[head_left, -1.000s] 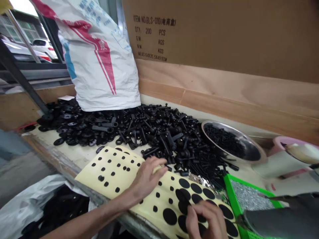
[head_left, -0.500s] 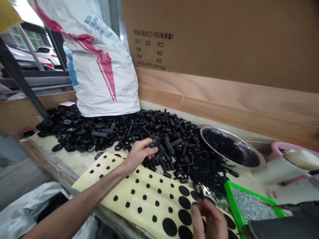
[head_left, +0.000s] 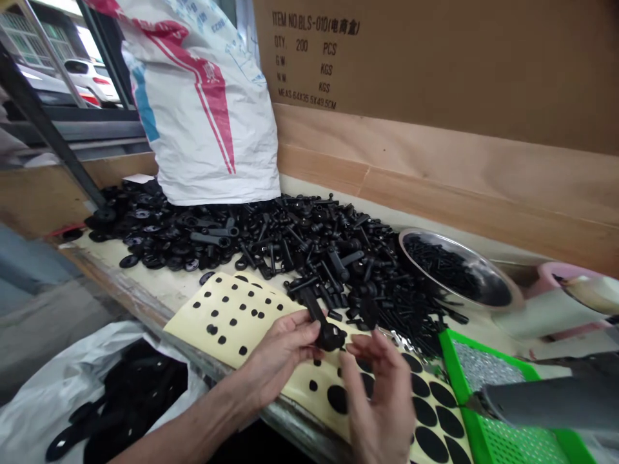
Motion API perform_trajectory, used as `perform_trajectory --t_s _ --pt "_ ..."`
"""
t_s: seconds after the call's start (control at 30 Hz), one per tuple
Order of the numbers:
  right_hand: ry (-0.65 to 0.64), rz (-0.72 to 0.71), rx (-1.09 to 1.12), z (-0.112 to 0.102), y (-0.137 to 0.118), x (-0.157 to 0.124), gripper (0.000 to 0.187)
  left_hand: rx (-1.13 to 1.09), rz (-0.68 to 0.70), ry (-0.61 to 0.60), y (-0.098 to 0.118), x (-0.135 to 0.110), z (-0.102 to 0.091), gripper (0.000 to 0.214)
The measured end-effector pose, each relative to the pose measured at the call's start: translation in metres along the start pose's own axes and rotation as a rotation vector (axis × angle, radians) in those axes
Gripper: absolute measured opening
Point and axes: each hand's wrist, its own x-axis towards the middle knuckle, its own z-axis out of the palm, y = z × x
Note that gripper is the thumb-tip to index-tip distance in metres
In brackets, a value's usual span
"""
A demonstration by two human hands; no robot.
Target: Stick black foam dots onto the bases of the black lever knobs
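My left hand (head_left: 290, 341) pinches a black plastic arm part (head_left: 314, 306) with a rounded knob-like end. That arm part is tilted above the cream sticker sheet (head_left: 271, 322), with its thick end towards my right hand. My right hand (head_left: 380, 393) has thumb and fingers curled together right beside the rounded end; whatever lies between the fingertips is too small or hidden to make out. Round black pads, small and large, cover the sheet beneath both hands. Just behind them spreads a large heap of black plastic parts (head_left: 290, 238).
A steel bowl (head_left: 503, 293) of black rods stands right of the heap. Nearer, a green tray (head_left: 452, 361) holds small silvery pieces, with a dark grey tool (head_left: 536, 396) over it. A white sack (head_left: 193, 129) stands behind; a bag (head_left: 39, 393) of black parts sits lower left.
My left hand has drawn back from the heap, towards the right, with the black arm part. My right hand has moved left and up, beside it. The view has shifted slightly.
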Motion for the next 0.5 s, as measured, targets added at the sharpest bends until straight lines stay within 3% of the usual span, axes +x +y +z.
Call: perform_trajectory --t_s 0.1,0.2,0.33,0.5 --pt "0.05 0.356 0.173 -0.013 -0.01 0.008 0.026 0.049 -0.028 -0.001 0.002 -0.001 -0.009 0.028" --pt "-0.06 0.558 0.287 -0.019 -0.015 0.012 0.029 0.049 -0.021 -0.018 0.001 -0.002 -0.011 0.03" --pt "-0.179 0.668 0.337 -0.018 -0.017 0.008 0.031 0.053 -0.007 -0.024 -0.003 0.0 -0.008 0.031" --pt "-0.2 0.711 0.312 -0.017 -0.015 0.005 0.03 0.072 0.006 -0.045 -0.006 -0.001 -0.007 0.027"
